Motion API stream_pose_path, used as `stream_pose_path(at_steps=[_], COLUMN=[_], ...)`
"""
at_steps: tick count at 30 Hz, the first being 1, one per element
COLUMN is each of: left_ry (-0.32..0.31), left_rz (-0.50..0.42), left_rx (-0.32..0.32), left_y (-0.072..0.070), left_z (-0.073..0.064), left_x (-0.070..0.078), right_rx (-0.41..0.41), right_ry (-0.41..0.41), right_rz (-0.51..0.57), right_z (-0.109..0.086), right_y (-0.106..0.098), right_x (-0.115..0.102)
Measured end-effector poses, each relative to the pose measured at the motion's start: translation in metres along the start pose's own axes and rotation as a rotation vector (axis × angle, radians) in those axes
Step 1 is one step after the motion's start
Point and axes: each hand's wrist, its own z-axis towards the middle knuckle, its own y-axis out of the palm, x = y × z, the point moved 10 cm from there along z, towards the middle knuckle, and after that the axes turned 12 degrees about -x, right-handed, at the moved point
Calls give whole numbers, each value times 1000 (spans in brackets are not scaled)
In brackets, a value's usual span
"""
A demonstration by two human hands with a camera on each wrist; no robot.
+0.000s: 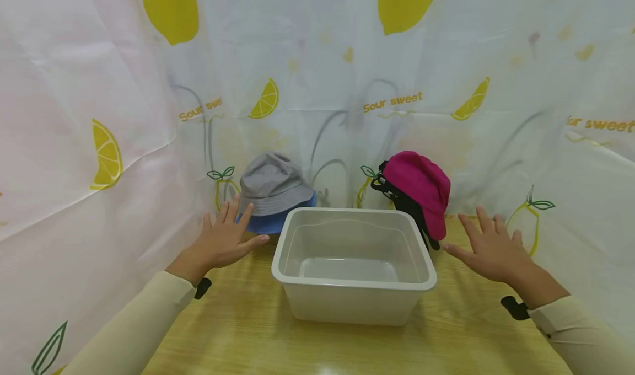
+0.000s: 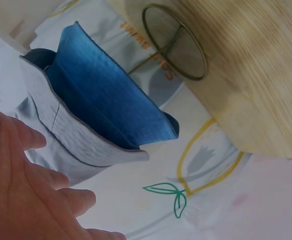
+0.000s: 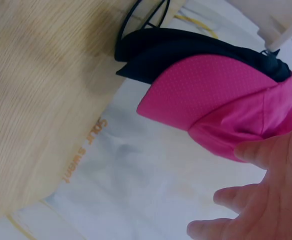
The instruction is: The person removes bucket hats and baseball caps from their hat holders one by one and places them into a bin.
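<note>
Head view: left hand (image 1: pixel 224 241) and right hand (image 1: pixel 488 246), fingers spread and holding nothing, flank the centre tub (image 1: pixel 353 303). Grey hat (image 1: pixel 273 188) lies centre-left, pink cap (image 1: pixel 420 190) centre-right. Wrist views alone show the hat's blue lining (image 2: pixel 105 100) and the black cap (image 3: pixel 186 47) beneath.

Blue hat (image 1: pixel 278 220) — mostly hidden under grey hat (image 1: pixel 273 185).
</note>
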Motion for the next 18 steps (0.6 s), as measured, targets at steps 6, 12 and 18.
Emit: stream_pose_path(at_steps=[6, 12, 18], left_ry=[-2, 19, 43], left_rz=[4, -44, -79], left_rx=[8, 18, 37], left_y=[4, 6, 7], left_z=[1, 5, 9], left_x=[-3, 3, 14], right_rx=[-1, -16, -9], right_ry=[0, 16, 12], right_rz=[6, 14, 41], right_z=[1, 4, 17], right_y=[0, -5, -12], right_x=[-3, 0, -2])
